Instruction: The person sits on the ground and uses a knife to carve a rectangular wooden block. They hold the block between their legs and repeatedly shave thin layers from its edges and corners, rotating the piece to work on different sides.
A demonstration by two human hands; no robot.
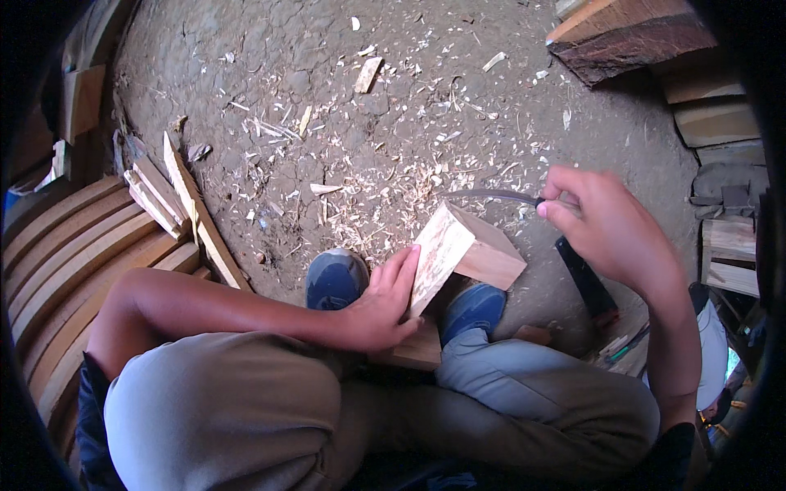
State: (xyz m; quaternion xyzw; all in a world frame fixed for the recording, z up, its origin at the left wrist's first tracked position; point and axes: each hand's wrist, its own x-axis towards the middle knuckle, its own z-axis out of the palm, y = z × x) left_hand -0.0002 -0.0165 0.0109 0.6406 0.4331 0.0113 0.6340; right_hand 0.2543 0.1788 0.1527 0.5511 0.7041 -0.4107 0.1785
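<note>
Above the shavings, left hand point(381, 307) clamps the wood block point(463, 250); right hand point(610, 233) pinches a blade point(491, 195) at its top edge.

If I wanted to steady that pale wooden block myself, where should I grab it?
Probably its long left face, coming from the left as the left hand does. The wooden block stands tilted on a lower piece of wood, and the curved blade in the right hand occupies its top right.

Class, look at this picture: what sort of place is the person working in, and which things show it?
Probably an outdoor woodworking spot: wood shavings litter the bare earth floor, curved planks lie stacked, and a wooden block is being cut.
</note>
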